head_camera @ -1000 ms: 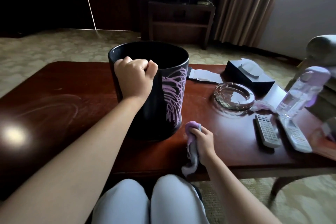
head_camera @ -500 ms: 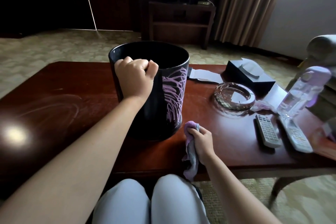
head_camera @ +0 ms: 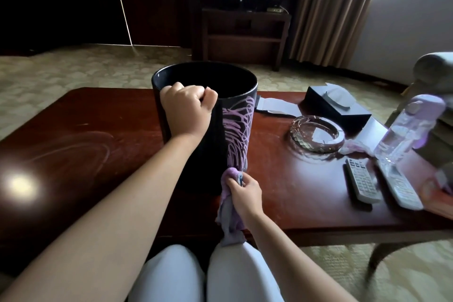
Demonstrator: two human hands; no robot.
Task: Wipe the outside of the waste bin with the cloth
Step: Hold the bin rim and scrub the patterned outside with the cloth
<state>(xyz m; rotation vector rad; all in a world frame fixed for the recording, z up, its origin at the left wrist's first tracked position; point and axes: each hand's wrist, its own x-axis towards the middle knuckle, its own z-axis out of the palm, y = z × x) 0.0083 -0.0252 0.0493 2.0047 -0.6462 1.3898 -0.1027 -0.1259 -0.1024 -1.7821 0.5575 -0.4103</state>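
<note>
My left hand (head_camera: pixel 186 111) is fisted with the fingers curled over the waste bin (head_camera: pixel 235 130) rim, forearm stretched forward. My right hand (head_camera: pixel 245 192) sits lower, fingers bunched around the cloth (head_camera: pixel 229 213) near the bin's base.

wooden table (head_camera: pixel 103 130), waste bin (head_camera: pixel 235 135), ashtray (head_camera: pixel 317 133), remotes (head_camera: pixel 362 182)

Waste bin (head_camera: pixel 235 135): black, lilac scribble pattern. Cloth (head_camera: pixel 229 213): lilac-grey. Table (head_camera: pixel 98 135): glossy red-brown. Tissue box (head_camera: pixel 343 110): black. Remotes (head_camera: pixel 362 182): pale grey. Carpet (head_camera: pixel 73 68): beige, mottled.
</note>
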